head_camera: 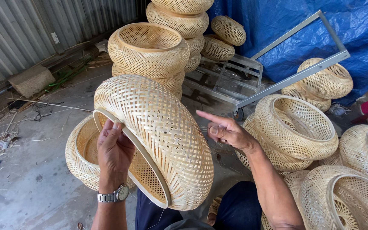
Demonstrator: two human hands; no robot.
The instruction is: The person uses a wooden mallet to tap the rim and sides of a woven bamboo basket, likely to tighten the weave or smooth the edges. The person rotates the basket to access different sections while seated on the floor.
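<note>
A person's left hand [115, 150] grips the rim of a large woven bamboo basket [158, 136], fingers curled over the pale band at its mouth and tucked partly inside; the basket is held tilted on its side at the centre of the head view, its opening turned down and to the left, its rounded weave facing up. A metal wristwatch [116, 194] sits on that wrist. The right hand [226, 131] hovers just beside the basket's right flank — fingers loosely spread, forefinger extended toward the weave, holding nothing; whether the fingertip touches the basket cannot be told.

Behind the held basket, another basket [79, 157] rests on the concrete floor [35, 183], partly hidden by the left hand. A stack of similar baskets [150, 51] rises at the top centre, with more piled behind it; further baskets [297, 130] crowd the right side — some nested, some lying on their sides. A grey metal trolley [243, 76] stands between the piles, its handle frame angled up against a blue tarpaulin [303, 25]; corrugated metal sheeting [18, 30] lines the left wall, with a concrete block [31, 80] at its foot.
</note>
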